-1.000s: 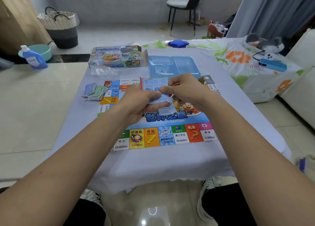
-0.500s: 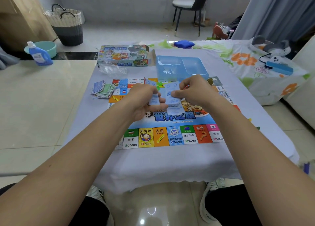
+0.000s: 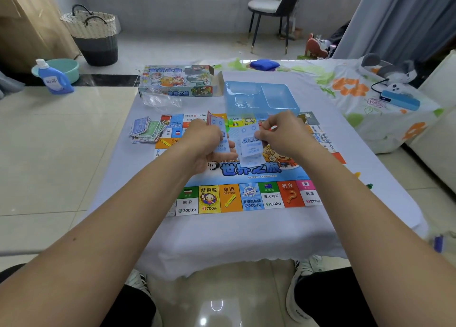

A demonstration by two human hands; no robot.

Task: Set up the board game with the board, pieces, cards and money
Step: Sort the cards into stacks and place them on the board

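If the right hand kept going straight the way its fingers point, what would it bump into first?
The right hand points left, pinching light-blue cards. Going on, it would probably first meet the left hand and its card stack, though depth is uncertain.
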